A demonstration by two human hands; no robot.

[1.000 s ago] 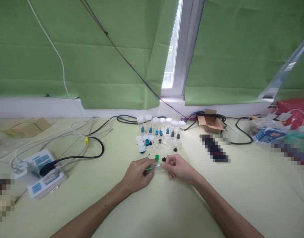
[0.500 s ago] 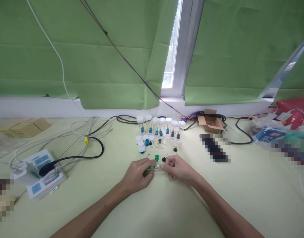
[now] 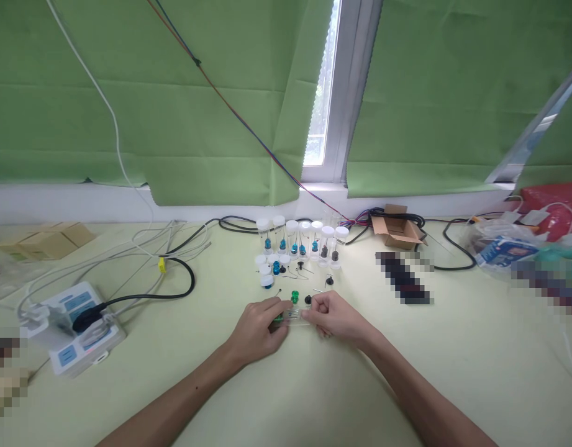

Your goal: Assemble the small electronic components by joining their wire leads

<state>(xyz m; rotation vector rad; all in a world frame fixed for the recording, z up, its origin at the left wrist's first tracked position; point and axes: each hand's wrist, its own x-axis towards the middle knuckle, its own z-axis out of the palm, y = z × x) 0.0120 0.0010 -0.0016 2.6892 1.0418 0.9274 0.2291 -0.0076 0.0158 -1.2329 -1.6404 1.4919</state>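
A transparent plastic tube (image 3: pixel 293 315) lies sideways between my hands, low over the table or on it. Something green (image 3: pixel 279 317) shows at its left end, partly under my fingers. My left hand (image 3: pixel 261 324) has its thumb and fingers closed round that end. At the right end, my right hand (image 3: pixel 336 318) is pinched with curled fingers; a small thing in the pinch, if any, is hidden. Just beyond the tube are a green spool-shaped piece (image 3: pixel 295 297) and a black knob-like piece (image 3: pixel 308 300).
Several white-capped tubes (image 3: pixel 292 239) with blue or dark pieces stand farther back. White caps (image 3: pixel 266 270), blue pieces (image 3: pixel 276 267) and thin metal pins (image 3: pixel 304 273) lie before them. A power strip (image 3: pixel 83 323) with cables is at left, an open cardboard box (image 3: pixel 397 233) at back right.
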